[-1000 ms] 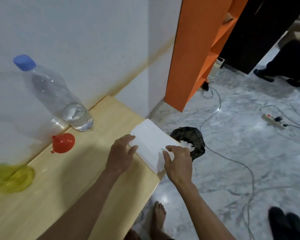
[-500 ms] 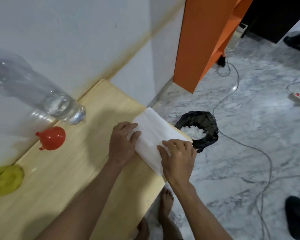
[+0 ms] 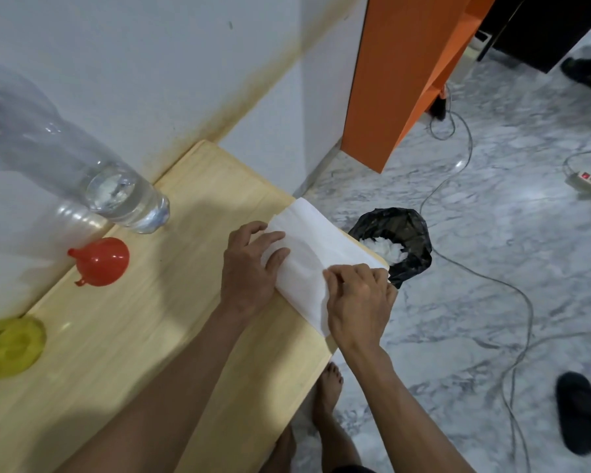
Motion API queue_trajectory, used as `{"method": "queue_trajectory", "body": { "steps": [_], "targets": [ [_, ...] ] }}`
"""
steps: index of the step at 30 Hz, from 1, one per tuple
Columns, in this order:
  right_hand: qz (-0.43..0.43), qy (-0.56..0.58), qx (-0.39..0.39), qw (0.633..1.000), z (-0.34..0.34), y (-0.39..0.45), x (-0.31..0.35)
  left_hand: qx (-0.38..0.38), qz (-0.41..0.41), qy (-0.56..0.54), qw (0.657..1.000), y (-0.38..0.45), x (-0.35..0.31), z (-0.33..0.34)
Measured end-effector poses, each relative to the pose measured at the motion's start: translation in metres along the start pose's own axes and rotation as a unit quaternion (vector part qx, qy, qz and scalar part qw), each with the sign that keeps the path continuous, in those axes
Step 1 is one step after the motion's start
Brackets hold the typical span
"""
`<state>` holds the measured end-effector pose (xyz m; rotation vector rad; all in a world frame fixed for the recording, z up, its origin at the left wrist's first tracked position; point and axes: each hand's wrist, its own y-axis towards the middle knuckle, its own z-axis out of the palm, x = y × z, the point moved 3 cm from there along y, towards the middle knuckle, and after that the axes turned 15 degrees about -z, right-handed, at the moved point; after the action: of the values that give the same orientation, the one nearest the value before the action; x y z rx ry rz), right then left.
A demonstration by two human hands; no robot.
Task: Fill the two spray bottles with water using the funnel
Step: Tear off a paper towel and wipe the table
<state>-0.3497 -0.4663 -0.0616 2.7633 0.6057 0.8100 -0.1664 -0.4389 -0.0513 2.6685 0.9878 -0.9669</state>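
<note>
The right hand is pressing on the near end of a white paper towel, with its fingers curled down and pinching the towel's edge at the corner of the wooden table. Just to the left of these fingers, the left hand is lying flat on the same towel, its fingers spread and the fingertips holding the paper down against the table. The towel is stretching away from both hands toward the far edge of the table.

Below the right hand, bare feet are standing on the marble floor. Just beyond the right fingers, on the floor, a bin with a black bag is holding white crumpled paper.

Well to the left of the left fingers, the red funnel is lying on its side on the table. Further left, at the picture edge, a yellow thing is showing, too blurred to name. Beyond the funnel, a clear water bottle is standing by the white wall, with a little water at the bottom. To the far right of the fingers, an orange shelf panel is rising from the floor.
</note>
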Motion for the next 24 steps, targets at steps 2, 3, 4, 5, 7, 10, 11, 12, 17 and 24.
{"method": "queue_trajectory", "body": {
  "steps": [2,3,4,5,7,10,11,12,17,24],
  "targets": [
    [0.002,-0.003,0.007,1.000,0.000,0.000,0.000,-0.006,0.021,0.001,1.000,0.000,-0.005,0.001],
    [0.002,-0.004,0.006,1.000,-0.001,0.000,0.000,-0.006,0.034,0.001,0.999,0.001,-0.008,0.001],
    [-0.001,-0.001,0.002,1.000,-0.002,0.000,0.000,-0.002,0.051,0.002,0.999,0.001,-0.012,0.002],
    [-0.006,0.004,-0.004,1.000,-0.003,0.000,0.001,0.004,0.075,0.009,0.997,0.001,-0.016,0.003],
    [-0.016,0.018,-0.012,1.000,-0.006,0.000,0.002,0.021,0.126,0.033,0.991,0.001,-0.022,0.004],
    [-0.010,0.050,-0.001,0.999,-0.013,0.001,0.001,0.045,0.154,0.051,0.986,0.003,-0.026,0.005],
    [0.005,0.074,0.013,0.997,-0.015,0.003,0.000,0.051,0.154,0.053,0.985,0.003,-0.027,0.005],
    [0.021,0.103,0.032,0.994,-0.018,0.005,-0.002,0.057,0.150,0.056,0.985,0.004,-0.027,0.003],
    [0.066,0.227,0.084,0.968,-0.027,0.016,-0.003,0.117,0.094,0.051,0.987,0.006,-0.031,-0.004],
    [-0.007,0.033,0.131,0.991,-0.016,0.002,-0.002,0.145,0.098,0.164,0.971,0.000,-0.029,-0.002]
  ]
}}
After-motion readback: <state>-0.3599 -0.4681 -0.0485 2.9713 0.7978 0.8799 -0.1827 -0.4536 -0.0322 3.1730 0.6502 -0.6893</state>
